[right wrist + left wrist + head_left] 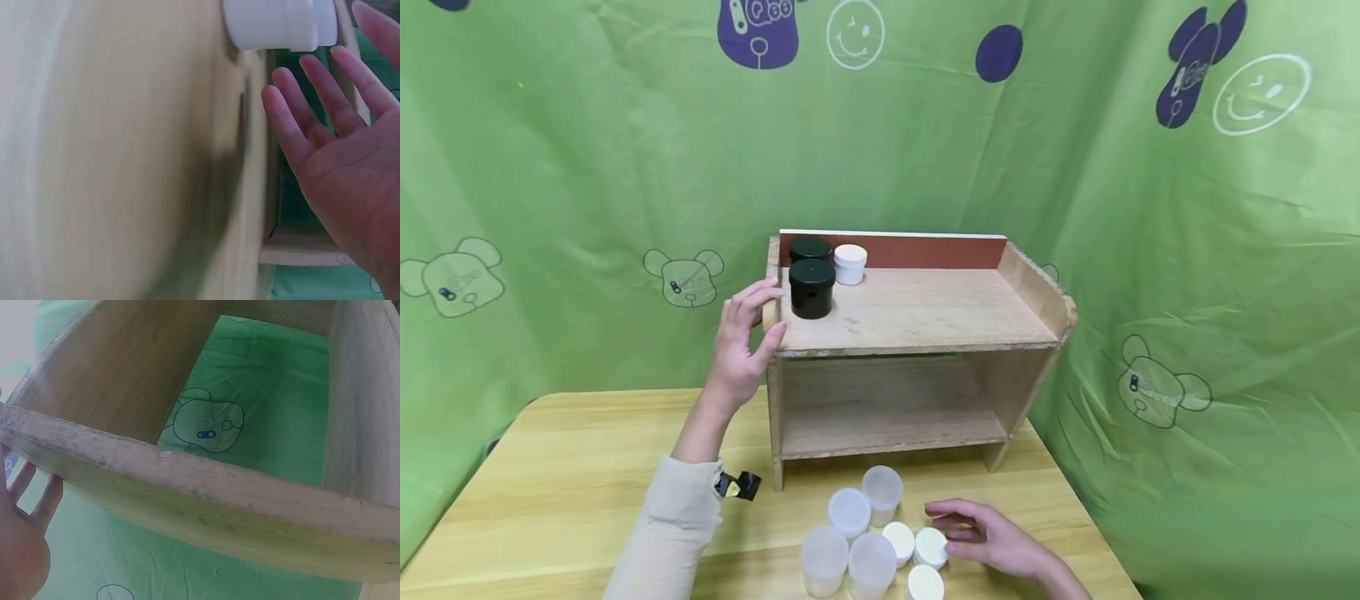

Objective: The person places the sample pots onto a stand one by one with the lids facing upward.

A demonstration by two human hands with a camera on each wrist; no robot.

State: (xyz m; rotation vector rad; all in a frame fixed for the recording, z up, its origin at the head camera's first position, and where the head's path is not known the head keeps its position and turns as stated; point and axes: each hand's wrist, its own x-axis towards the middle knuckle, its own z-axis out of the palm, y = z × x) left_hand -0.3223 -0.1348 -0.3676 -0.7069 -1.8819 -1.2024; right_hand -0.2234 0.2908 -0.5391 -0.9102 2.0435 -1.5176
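A small wooden shelf (pixel 917 312) stands on the table. Its top board carries two black jars (pixel 812 287) and a white jar (pixel 850 264) at the left. My left hand (pixel 747 337) rests against the shelf's left front corner, fingers relaxed and holding nothing; the left wrist view shows the shelf edge (pixel 206 500) from below. Several white and translucent jars (pixel 868 542) stand in a cluster at the table's front. My right hand (pixel 981 533) lies beside them, fingers straight, its tips at a small white jar (pixel 931 547), seen close in the right wrist view as the white jar (pixel 278 24).
The wooden table (pixel 565 475) is light yellow. Green printed cloth (pixel 1187 250) hangs behind and to the right. The shelf's lower level (pixel 887 429) holds nothing. A small black clip (pixel 741 485) sits at my left sleeve.
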